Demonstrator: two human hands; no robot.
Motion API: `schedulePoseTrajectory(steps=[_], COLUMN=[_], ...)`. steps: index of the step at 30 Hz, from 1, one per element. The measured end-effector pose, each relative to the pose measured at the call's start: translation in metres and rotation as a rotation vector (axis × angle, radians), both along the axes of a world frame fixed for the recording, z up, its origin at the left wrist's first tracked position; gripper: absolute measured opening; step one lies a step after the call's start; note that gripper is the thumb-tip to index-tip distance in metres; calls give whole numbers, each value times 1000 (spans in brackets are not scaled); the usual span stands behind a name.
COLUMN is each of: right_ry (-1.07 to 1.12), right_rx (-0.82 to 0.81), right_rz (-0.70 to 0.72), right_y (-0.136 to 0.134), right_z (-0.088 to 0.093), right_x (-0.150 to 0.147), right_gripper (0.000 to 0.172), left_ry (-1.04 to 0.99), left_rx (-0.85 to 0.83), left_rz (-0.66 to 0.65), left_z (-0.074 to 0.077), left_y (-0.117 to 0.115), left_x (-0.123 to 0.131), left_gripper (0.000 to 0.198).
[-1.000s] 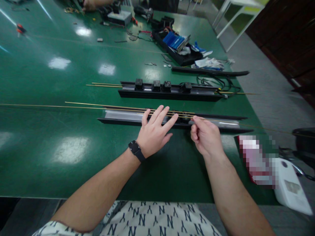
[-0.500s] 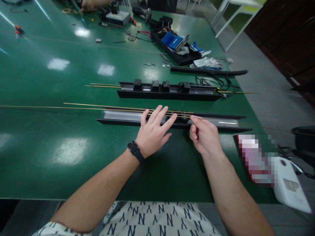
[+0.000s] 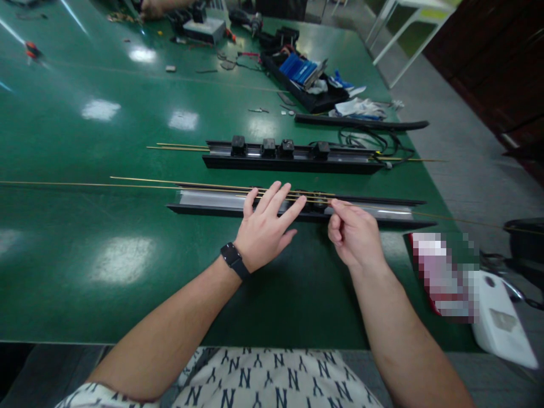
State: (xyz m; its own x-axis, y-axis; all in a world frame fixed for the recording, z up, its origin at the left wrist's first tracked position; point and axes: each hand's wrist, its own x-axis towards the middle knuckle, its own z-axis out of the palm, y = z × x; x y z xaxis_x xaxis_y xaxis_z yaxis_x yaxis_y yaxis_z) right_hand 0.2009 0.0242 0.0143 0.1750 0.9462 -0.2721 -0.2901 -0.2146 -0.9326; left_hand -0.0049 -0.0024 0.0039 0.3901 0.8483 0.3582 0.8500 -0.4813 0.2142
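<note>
Across the front black channel (image 3: 208, 211) lie several thin brass-coloured rods (image 3: 144, 181), running left to right. My left hand (image 3: 267, 226), with a dark watch at the wrist, rests on the rods with its fingers spread. Just to its right, my right hand (image 3: 355, 229) pinches a thin brass-coloured rod (image 3: 459, 219) between thumb and forefinger; this rod stretches out past the right table edge. Dark blocks (image 3: 317, 200) sit in the channel between my hands, partly hidden by rods and fingers.
Behind stands a second black channel (image 3: 293, 165) with several black blocks. Further back are a black strip (image 3: 361, 122), gloves (image 3: 359, 109), a black tray (image 3: 317, 105) and a drill (image 3: 246, 21). A white device (image 3: 501, 323) lies at right. Another person's hand (image 3: 151, 8) shows at far left.
Almost nothing differs. Both hands hold the same places, and the view has shifted by a hair.
</note>
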Motion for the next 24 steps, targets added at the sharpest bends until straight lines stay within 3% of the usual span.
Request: schedulePoseTrajectory(steps=[24], right_ry=[-50], right_rx=[13], right_rz=[17], right_y=[0], right_z=[-2], right_x=[2], right_gripper=[30], left_ry=[2], left_rx=[12], left_rz=[2], left_z=[-1], left_y=[0], left_x=[0], left_gripper=[71])
